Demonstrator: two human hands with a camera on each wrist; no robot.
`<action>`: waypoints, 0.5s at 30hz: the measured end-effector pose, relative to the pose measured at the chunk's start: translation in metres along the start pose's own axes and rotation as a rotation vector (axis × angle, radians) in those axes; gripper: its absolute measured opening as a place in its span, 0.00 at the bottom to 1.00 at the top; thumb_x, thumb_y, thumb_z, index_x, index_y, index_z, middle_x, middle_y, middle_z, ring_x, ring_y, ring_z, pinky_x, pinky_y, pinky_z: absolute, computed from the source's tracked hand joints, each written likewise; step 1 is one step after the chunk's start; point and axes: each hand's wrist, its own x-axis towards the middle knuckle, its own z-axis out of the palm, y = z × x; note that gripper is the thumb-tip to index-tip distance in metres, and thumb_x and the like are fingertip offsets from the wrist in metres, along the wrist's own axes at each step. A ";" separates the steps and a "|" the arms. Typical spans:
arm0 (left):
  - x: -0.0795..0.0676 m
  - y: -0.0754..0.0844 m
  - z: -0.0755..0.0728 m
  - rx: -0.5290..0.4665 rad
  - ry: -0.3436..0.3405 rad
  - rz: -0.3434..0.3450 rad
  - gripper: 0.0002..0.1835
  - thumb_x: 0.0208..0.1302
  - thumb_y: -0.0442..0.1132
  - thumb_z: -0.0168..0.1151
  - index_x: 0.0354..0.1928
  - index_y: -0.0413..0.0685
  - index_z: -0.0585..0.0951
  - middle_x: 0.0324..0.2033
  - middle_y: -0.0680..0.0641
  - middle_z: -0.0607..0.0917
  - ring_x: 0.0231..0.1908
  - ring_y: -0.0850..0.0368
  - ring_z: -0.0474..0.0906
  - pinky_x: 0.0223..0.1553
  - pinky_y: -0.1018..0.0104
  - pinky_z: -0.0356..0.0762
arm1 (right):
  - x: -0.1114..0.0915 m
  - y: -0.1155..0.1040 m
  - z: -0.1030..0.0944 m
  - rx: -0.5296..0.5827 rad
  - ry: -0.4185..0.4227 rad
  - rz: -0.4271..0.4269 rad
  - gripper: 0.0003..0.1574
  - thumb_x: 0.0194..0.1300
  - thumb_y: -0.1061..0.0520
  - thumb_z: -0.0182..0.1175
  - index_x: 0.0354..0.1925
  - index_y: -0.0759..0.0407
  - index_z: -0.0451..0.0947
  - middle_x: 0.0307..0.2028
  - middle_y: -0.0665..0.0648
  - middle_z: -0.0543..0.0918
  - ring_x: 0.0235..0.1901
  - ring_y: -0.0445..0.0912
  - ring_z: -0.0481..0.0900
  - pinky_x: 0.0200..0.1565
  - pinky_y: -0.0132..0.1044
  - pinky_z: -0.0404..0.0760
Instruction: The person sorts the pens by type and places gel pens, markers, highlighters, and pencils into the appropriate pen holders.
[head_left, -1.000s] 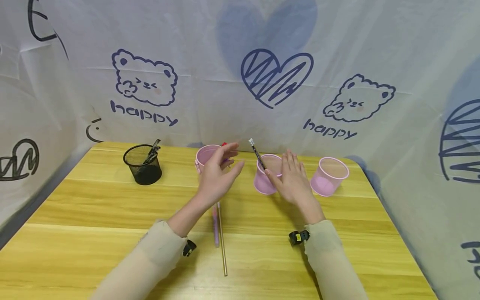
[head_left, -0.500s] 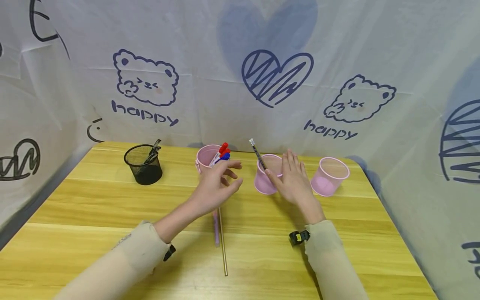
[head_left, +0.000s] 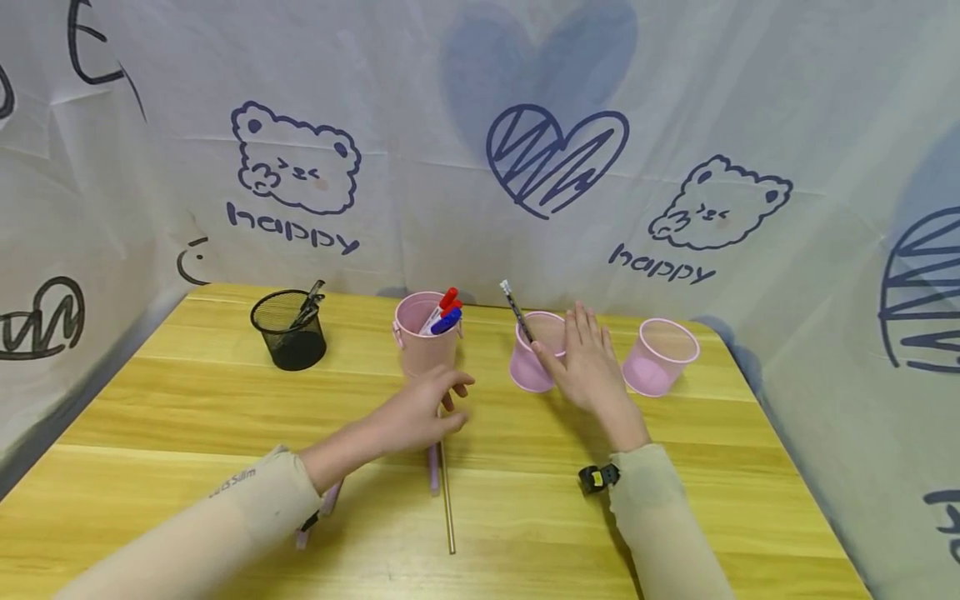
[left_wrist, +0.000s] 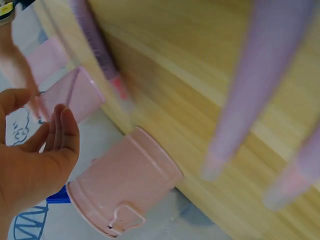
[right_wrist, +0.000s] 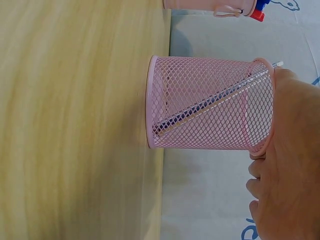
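My left hand (head_left: 420,410) hovers over the table in front of the pink bucket (head_left: 427,354), fingers loosely bent and holding nothing. Beneath it lie a purple pen (head_left: 434,475) and a thin gold-coloured stick (head_left: 447,508), their far ends hidden by the hand. More purple pens (left_wrist: 257,75) lie to the left, partly behind the forearm. My right hand (head_left: 592,367) rests on the rim of the middle pink mesh cup (right_wrist: 200,75), fingers extended in the head view and thumb at the near rim. A dark patterned pencil (right_wrist: 210,102) leans inside that cup.
Red and blue capped markers (head_left: 446,320) stand in the bucket. Another pink mesh cup (head_left: 651,371) is at the right. A black mesh cup (head_left: 296,350) with dark pens stands at the left. A printed cloth (head_left: 450,225) hangs behind the table.
My left hand has moved from beside the bucket's rim back towards me and down, uncovering the markers. My right hand stays at the middle cup.
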 end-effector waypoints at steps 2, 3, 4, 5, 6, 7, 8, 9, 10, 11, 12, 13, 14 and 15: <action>-0.002 -0.004 0.000 0.036 -0.044 -0.005 0.24 0.68 0.33 0.69 0.63 0.32 0.77 0.47 0.41 0.82 0.40 0.52 0.81 0.39 0.67 0.82 | 0.000 0.000 -0.001 0.004 -0.005 0.002 0.66 0.75 0.19 0.31 0.82 0.70 0.39 0.82 0.67 0.34 0.82 0.60 0.31 0.80 0.57 0.33; -0.003 -0.005 0.001 0.051 -0.063 -0.006 0.24 0.67 0.33 0.69 0.62 0.32 0.77 0.46 0.42 0.82 0.39 0.52 0.81 0.38 0.68 0.81 | 0.000 0.000 -0.001 0.005 -0.009 0.003 0.66 0.74 0.19 0.31 0.82 0.70 0.38 0.82 0.66 0.34 0.82 0.59 0.31 0.80 0.57 0.33; -0.003 -0.008 0.001 0.068 -0.079 -0.001 0.23 0.67 0.33 0.69 0.62 0.32 0.78 0.45 0.42 0.82 0.38 0.52 0.81 0.38 0.69 0.80 | 0.000 0.000 -0.001 0.005 -0.010 0.004 0.66 0.74 0.19 0.30 0.82 0.70 0.38 0.82 0.66 0.33 0.82 0.59 0.31 0.80 0.57 0.33; -0.004 -0.010 0.001 0.084 -0.093 0.001 0.23 0.67 0.34 0.70 0.61 0.32 0.78 0.44 0.42 0.82 0.38 0.53 0.81 0.37 0.70 0.80 | 0.000 0.000 -0.001 0.009 -0.012 0.005 0.66 0.74 0.19 0.31 0.82 0.70 0.38 0.82 0.66 0.33 0.82 0.59 0.31 0.80 0.57 0.32; -0.004 -0.012 0.001 0.097 -0.108 0.004 0.23 0.66 0.34 0.70 0.61 0.32 0.78 0.43 0.43 0.83 0.37 0.54 0.81 0.37 0.70 0.79 | 0.000 0.000 -0.001 0.008 -0.012 0.005 0.66 0.74 0.19 0.30 0.82 0.70 0.38 0.82 0.66 0.33 0.82 0.59 0.31 0.80 0.57 0.33; -0.004 -0.014 0.001 0.103 -0.125 -0.001 0.23 0.66 0.34 0.70 0.60 0.32 0.78 0.43 0.43 0.83 0.37 0.55 0.80 0.37 0.69 0.79 | 0.000 0.000 -0.001 0.008 -0.011 0.005 0.66 0.74 0.19 0.30 0.82 0.70 0.38 0.82 0.66 0.33 0.82 0.59 0.31 0.80 0.57 0.33; -0.004 -0.016 0.002 0.111 -0.140 -0.001 0.23 0.66 0.34 0.70 0.60 0.32 0.79 0.42 0.44 0.83 0.36 0.56 0.80 0.37 0.69 0.79 | -0.001 0.000 -0.001 0.008 -0.009 0.006 0.66 0.74 0.19 0.30 0.82 0.70 0.38 0.82 0.66 0.33 0.82 0.59 0.31 0.80 0.57 0.33; -0.005 -0.018 0.002 0.117 -0.157 -0.003 0.22 0.66 0.34 0.70 0.60 0.32 0.79 0.41 0.45 0.84 0.36 0.58 0.79 0.38 0.69 0.80 | -0.001 0.000 -0.001 0.006 -0.008 0.006 0.66 0.74 0.19 0.31 0.82 0.70 0.38 0.82 0.66 0.33 0.82 0.59 0.31 0.80 0.58 0.34; -0.005 -0.019 0.002 0.123 -0.174 -0.005 0.22 0.67 0.35 0.70 0.59 0.32 0.79 0.40 0.46 0.84 0.35 0.59 0.79 0.38 0.68 0.80 | -0.001 0.000 -0.001 0.005 -0.006 0.006 0.66 0.75 0.19 0.31 0.82 0.70 0.38 0.82 0.66 0.34 0.82 0.60 0.31 0.80 0.58 0.34; -0.005 -0.021 0.002 0.128 -0.188 0.001 0.22 0.67 0.35 0.70 0.59 0.32 0.79 0.38 0.47 0.84 0.35 0.60 0.78 0.39 0.68 0.80 | -0.001 0.000 -0.001 0.005 -0.006 0.006 0.65 0.75 0.19 0.31 0.82 0.70 0.38 0.82 0.66 0.34 0.82 0.60 0.31 0.80 0.58 0.34; -0.005 -0.022 0.002 0.131 -0.200 -0.001 0.22 0.67 0.35 0.70 0.59 0.32 0.79 0.37 0.48 0.83 0.35 0.60 0.78 0.39 0.67 0.80 | -0.001 0.000 -0.001 0.004 -0.005 0.006 0.65 0.75 0.20 0.31 0.82 0.70 0.38 0.82 0.66 0.34 0.82 0.60 0.31 0.80 0.58 0.34; -0.005 -0.023 0.002 0.132 -0.209 0.003 0.21 0.67 0.35 0.70 0.58 0.32 0.79 0.37 0.49 0.83 0.35 0.60 0.77 0.40 0.67 0.80 | -0.001 0.000 -0.001 0.007 -0.006 0.006 0.65 0.75 0.20 0.32 0.82 0.70 0.38 0.82 0.66 0.34 0.82 0.59 0.31 0.80 0.57 0.33; -0.005 -0.024 0.002 0.135 -0.216 0.004 0.21 0.67 0.35 0.71 0.58 0.32 0.79 0.36 0.49 0.82 0.35 0.61 0.77 0.40 0.67 0.79 | 0.000 0.000 -0.001 0.008 -0.007 0.006 0.65 0.75 0.20 0.32 0.82 0.70 0.38 0.82 0.66 0.33 0.82 0.59 0.31 0.80 0.57 0.33; -0.005 -0.025 0.002 0.134 -0.223 0.004 0.21 0.67 0.35 0.71 0.58 0.32 0.79 0.36 0.50 0.82 0.35 0.60 0.76 0.40 0.66 0.79 | 0.000 0.000 -0.001 0.008 -0.009 0.005 0.65 0.75 0.20 0.32 0.82 0.70 0.38 0.82 0.66 0.33 0.82 0.59 0.31 0.80 0.57 0.33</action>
